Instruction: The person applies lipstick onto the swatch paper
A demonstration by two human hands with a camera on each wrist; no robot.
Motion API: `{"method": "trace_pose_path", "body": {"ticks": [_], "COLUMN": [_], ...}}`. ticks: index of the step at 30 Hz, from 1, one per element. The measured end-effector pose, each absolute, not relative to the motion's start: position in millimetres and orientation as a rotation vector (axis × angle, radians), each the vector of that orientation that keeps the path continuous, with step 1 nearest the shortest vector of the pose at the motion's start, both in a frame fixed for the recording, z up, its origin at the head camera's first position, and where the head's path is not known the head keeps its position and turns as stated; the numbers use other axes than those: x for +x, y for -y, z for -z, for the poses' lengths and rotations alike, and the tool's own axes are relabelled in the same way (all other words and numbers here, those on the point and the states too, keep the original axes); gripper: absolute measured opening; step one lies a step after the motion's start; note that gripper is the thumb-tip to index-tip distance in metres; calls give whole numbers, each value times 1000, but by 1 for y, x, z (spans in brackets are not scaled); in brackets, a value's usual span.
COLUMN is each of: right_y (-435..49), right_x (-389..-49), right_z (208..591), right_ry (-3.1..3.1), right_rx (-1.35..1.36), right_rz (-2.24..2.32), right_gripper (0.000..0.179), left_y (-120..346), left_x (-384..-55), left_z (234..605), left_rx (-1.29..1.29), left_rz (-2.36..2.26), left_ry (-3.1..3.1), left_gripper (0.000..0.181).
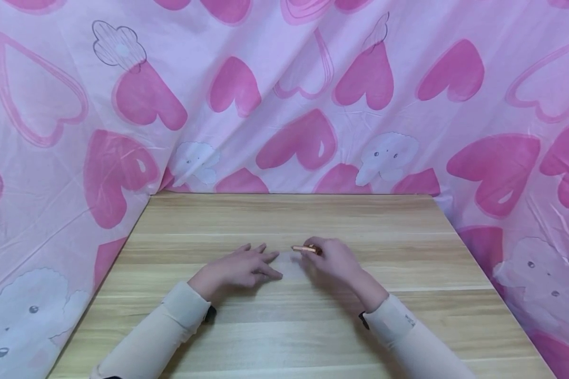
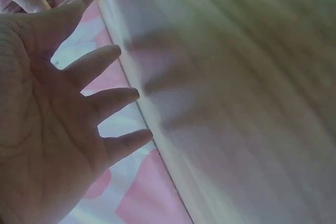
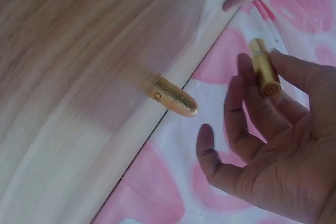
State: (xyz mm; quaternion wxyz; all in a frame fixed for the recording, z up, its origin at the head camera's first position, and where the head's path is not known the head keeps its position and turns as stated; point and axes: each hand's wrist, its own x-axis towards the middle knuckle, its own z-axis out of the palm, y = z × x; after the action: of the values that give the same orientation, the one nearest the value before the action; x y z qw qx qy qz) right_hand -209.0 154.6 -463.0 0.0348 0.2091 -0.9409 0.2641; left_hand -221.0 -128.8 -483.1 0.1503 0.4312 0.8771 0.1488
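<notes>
My right hand (image 1: 334, 259) pinches a gold lipstick tube (image 3: 266, 72) between thumb and fingers, over the middle of the wooden table. In the right wrist view its narrower neck shows at one end and a round flat base at the other. A rounded gold cap (image 3: 176, 98) with dark lettering stands on the table by the curled fingers, apart from the tube. To the left, my left hand (image 1: 244, 267) is palm down with its fingers spread, holding nothing. Its fingertips are close over the tabletop and cast shadows there.
The light wooden table (image 1: 284, 326) reaches back to a pink curtain (image 1: 284, 105) with hearts and white cartoon figures. This cloth also hangs along the left and right edges. Both forearms wear pale sleeves (image 1: 175, 310), with dark bands at the wrists.
</notes>
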Motion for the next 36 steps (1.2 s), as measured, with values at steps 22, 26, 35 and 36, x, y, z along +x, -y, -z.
{"method": "trace_pose_path", "body": {"ticks": [22, 26, 35, 36], "right_y": [-133, -134, -142, -142], "right_x": [-205, -207, -211, -211], "right_z": [428, 431, 437, 437], "right_ry": [2113, 2178, 2299, 2285], "right_rx": [641, 635, 691, 699], "right_rz": [-2138, -2123, -2464, -2486], "right_gripper": [24, 30, 58, 54], "left_y": [45, 43, 43, 44], "left_x": [-218, -218, -219, -219], "left_z": [432, 434, 433, 433], "left_rx": [350, 366, 450, 463], "left_rz": [-2423, -2461, -2444, -2442], "left_ry": [-1701, -1718, -1706, -1708], "left_gripper": [16, 11, 17, 16]}}
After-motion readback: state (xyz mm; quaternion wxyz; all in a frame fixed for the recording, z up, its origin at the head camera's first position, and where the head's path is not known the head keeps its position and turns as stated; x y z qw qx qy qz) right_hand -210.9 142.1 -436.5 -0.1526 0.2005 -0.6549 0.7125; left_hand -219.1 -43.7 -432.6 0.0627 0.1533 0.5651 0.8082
